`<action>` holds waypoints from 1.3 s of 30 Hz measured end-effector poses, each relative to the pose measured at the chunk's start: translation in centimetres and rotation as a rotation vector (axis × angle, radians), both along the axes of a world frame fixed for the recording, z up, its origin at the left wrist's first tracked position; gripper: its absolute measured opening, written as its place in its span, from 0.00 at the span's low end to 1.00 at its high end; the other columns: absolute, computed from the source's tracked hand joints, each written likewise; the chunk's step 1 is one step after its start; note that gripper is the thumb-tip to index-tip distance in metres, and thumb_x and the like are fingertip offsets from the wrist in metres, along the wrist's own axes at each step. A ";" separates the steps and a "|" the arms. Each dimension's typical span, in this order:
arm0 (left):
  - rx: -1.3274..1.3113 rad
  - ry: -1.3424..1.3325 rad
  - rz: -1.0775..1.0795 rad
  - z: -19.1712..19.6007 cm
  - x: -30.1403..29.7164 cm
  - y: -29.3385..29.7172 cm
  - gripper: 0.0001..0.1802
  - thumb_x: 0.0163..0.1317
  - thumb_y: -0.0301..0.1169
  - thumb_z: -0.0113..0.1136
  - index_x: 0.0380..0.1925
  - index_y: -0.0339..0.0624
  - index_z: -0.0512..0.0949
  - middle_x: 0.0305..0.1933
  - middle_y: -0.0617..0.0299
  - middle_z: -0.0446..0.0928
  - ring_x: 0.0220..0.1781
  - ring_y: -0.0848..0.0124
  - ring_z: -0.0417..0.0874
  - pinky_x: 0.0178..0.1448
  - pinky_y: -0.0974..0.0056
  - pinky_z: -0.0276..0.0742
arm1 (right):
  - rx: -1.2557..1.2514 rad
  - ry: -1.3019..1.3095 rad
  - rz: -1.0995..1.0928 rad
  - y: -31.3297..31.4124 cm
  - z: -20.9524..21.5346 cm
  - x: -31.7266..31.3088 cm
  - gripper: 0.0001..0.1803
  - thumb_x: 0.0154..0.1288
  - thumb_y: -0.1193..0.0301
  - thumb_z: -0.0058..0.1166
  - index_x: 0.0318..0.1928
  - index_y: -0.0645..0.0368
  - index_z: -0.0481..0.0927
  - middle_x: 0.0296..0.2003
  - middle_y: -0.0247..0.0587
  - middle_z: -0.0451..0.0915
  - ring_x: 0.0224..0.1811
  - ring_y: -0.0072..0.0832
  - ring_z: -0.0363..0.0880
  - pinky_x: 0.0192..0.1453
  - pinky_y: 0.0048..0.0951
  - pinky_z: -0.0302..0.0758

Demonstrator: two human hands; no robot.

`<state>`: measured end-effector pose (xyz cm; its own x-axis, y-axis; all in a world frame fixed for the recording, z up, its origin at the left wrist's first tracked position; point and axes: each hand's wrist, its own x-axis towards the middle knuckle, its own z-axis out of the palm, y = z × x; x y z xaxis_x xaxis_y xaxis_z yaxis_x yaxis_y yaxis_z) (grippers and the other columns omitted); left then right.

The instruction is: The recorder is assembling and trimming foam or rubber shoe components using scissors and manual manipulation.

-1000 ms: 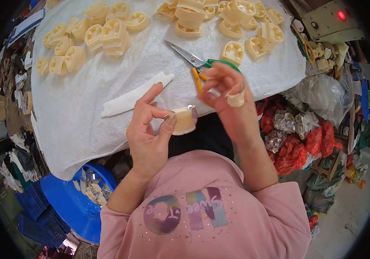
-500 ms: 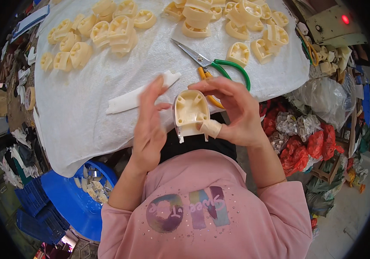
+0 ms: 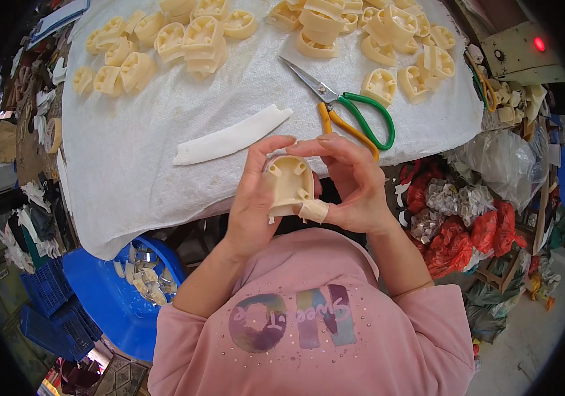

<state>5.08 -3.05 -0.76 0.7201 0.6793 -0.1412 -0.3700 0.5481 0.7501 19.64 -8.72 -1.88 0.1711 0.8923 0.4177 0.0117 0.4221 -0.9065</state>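
Between my two hands, at the table's near edge, I hold a cream plastic heel-shaped block point(image 3: 291, 179) with its hollow, pegged face upward. My left hand point(image 3: 254, 198) is closed on its left side, fingertips at the far rim. My right hand point(image 3: 355, 188) grips its right side, with a tan wrap around the thumb. A strip or film seems to run round the block's edge; my fingers partly hide it. Just beyond lie a curved white strip point(image 3: 233, 136) and scissors point(image 3: 345, 105) with one green and one orange handle, blades pointing away to the left.
More cream blocks point(image 3: 203, 43) lie grouped along the far part of the white-covered table point(image 3: 117, 171). Below its left edge stands a blue basin point(image 3: 107, 297) holding small pieces. Red plastic bags point(image 3: 454, 244) and clear bags point(image 3: 493, 155) crowd the right side.
My left hand has come in from beside the block and closed on its left side. The block has tilted slightly. The table's contents appear shifted right and up in the view.
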 end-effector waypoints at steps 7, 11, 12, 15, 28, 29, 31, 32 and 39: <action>-0.043 0.087 0.093 0.3 0.3 -0.6 0.29 0.64 0.45 0.49 0.58 0.42 0.55 0.41 0.54 0.73 0.38 0.67 0.77 0.37 0.63 0.78 | -0.064 -0.210 0.014 0.0 0.4 0.0 0.34 0.43 0.73 0.68 0.55 0.60 0.70 0.47 0.46 0.74 0.46 0.35 0.74 0.52 0.32 0.69; 0.046 0.112 0.037 1.1 0.3 -0.2 0.32 0.63 0.44 0.51 0.61 0.43 0.54 0.38 0.54 0.74 0.34 0.67 0.77 0.34 0.64 0.78 | -0.041 -0.384 -0.111 -0.5 0.1 -0.1 0.25 0.53 0.69 0.60 0.53 0.57 0.72 0.52 0.47 0.64 0.49 0.32 0.67 0.51 0.30 0.68; 0.058 0.106 0.059 1.6 0.5 -0.2 0.34 0.63 0.48 0.49 0.62 0.44 0.53 0.36 0.55 0.74 0.32 0.68 0.77 0.32 0.65 0.78 | -0.045 -0.385 -0.120 -0.5 0.4 -0.1 0.25 0.53 0.69 0.60 0.53 0.57 0.72 0.52 0.47 0.64 0.49 0.32 0.67 0.51 0.30 0.68; 0.049 0.073 0.037 1.5 0.7 -0.5 0.38 0.62 0.58 0.42 0.64 0.46 0.50 0.34 0.55 0.73 0.30 0.68 0.77 0.29 0.66 0.77 | -0.208 0.127 0.024 0.6 0.7 0.0 0.19 0.66 0.60 0.47 0.50 0.60 0.73 0.47 0.43 0.66 0.36 0.23 0.74 0.36 0.22 0.75; 0.137 0.081 0.054 2.0 1.9 -1.3 0.35 0.66 0.53 0.42 0.61 0.38 0.50 0.48 0.52 0.66 0.30 0.72 0.77 0.23 0.72 0.74 | -0.196 0.019 0.228 1.6 1.1 0.6 0.08 0.63 0.67 0.50 0.36 0.59 0.76 0.44 0.39 0.74 0.45 0.29 0.72 0.43 0.27 0.73; 0.107 0.103 0.096 2.3 2.0 -1.3 0.33 0.67 0.51 0.43 0.61 0.38 0.52 0.47 0.53 0.67 0.29 0.73 0.76 0.23 0.73 0.73 | -0.150 -0.133 0.109 1.6 1.2 0.2 0.08 0.64 0.68 0.49 0.38 0.58 0.76 0.42 0.38 0.74 0.46 0.32 0.71 0.49 0.31 0.70; 0.079 0.126 0.139 2.3 2.1 -1.4 0.31 0.67 0.49 0.43 0.60 0.38 0.53 0.45 0.54 0.68 0.28 0.74 0.76 0.23 0.73 0.73 | -0.137 -0.135 0.021 1.5 0.5 -0.5 0.08 0.64 0.68 0.48 0.40 0.57 0.75 0.40 0.38 0.75 0.46 0.35 0.71 0.50 0.33 0.68; 0.104 0.203 0.193 2.2 2.3 -1.6 0.29 0.67 0.48 0.43 0.60 0.40 0.55 0.44 0.56 0.69 0.31 0.74 0.76 0.26 0.73 0.74 | -0.126 -0.136 -0.066 1.3 0.1 -0.9 0.08 0.64 0.69 0.47 0.42 0.56 0.75 0.39 0.38 0.75 0.46 0.38 0.70 0.51 0.35 0.66; 0.134 0.245 0.289 1.7 1.8 -1.3 0.21 0.69 0.43 0.37 0.55 0.42 0.64 0.43 0.59 0.71 0.40 0.75 0.75 0.38 0.71 0.74 | -0.215 -0.054 -0.035 0.0 0.5 -2.7 0.22 0.69 0.67 0.37 0.61 0.57 0.62 0.53 0.45 0.67 0.55 0.39 0.67 0.60 0.36 0.59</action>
